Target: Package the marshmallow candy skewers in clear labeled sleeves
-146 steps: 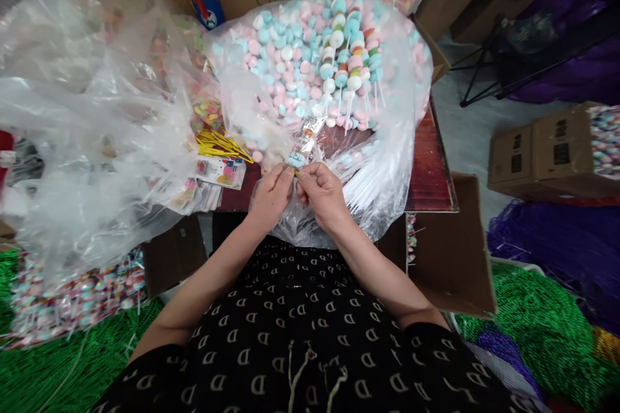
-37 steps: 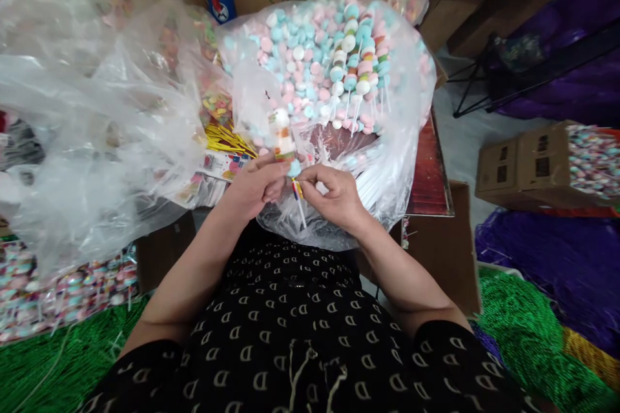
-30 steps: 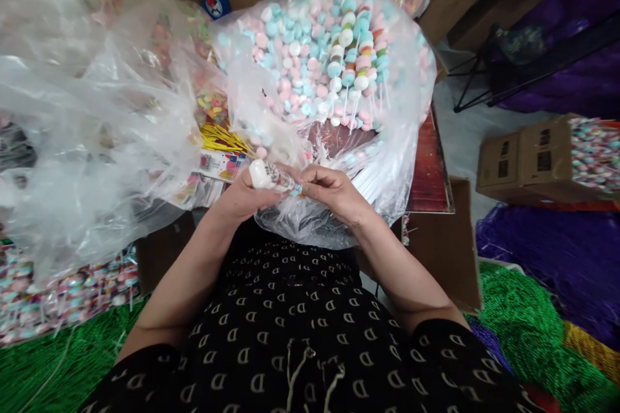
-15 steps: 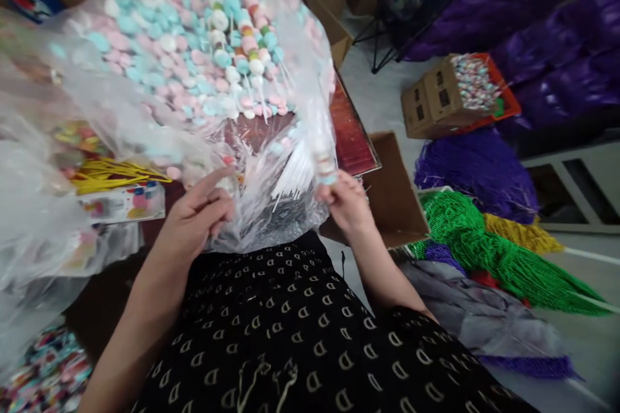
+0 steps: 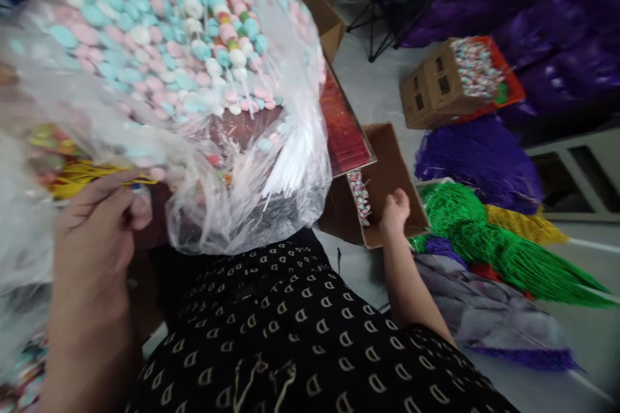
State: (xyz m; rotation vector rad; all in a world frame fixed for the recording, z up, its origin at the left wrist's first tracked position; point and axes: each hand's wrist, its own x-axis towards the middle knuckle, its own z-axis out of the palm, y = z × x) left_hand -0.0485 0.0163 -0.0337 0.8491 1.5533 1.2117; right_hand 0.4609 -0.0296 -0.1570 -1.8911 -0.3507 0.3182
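My left hand (image 5: pixel 104 210) is at the bundle of yellow twist ties (image 5: pixel 80 179), index finger stretched over the ties and the other fingers bent. Nothing is visibly held in it, though it is slightly blurred. Over the open cardboard box (image 5: pixel 394 168) is my right hand (image 5: pixel 396 210), fingers loosely bent and nothing visible in them. Wrapped candies (image 5: pixel 358 197) lie in that box. Between my hands a large clear plastic bag (image 5: pixel 194 222) covers pink, blue and white candies (image 5: pixel 130 32), several candy skewers (image 5: pixel 227 32) and a bunch of white sticks (image 5: pixel 290 161).
The dark red tabletop (image 5: pixel 343 122) ends beside the box. Farther right stand a carton of wrapped candies (image 5: pixel 436 87) in a red crate (image 5: pixel 513 87), purple fringe (image 5: pixel 479 161) and green tinsel (image 5: pixel 504 248). A folding chair leg (image 5: pixel 372 32) is behind.
My right hand has moved right from the bag's edge to over the box; the wrapped candy skewer it held is no longer in it. My left hand has moved left to the yellow ties.
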